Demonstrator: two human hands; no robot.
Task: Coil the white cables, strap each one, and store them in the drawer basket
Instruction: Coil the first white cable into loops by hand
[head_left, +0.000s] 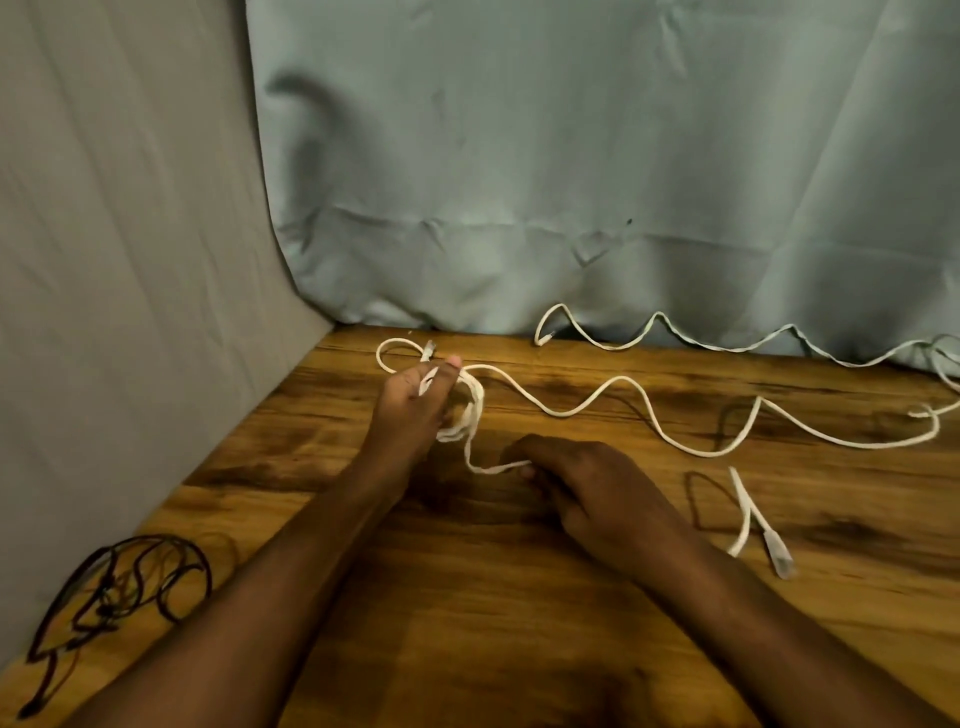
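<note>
Wood-grain table (519, 623), dark knots. Pale blue-green cloth (571, 156) hangs behind it, grey cloth (130, 260) on left. Dim warm light, soft shadows.

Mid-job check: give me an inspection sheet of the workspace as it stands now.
Surface: wooden table, dark-grained.
Job's things: partly wound coil of white cable; no strap, drawer or basket seen.
Clutter: dark wire tangle at the table's left edge.
Hands: left hand grips the coil; right hand pinches the strand feeding it.
Cables: loose white cable snakes right across the table; second white cable lies along the back edge; a connector end lies at right.
Surroundings: grey-blue cloth backdrop behind, grey cloth at left.
</note>
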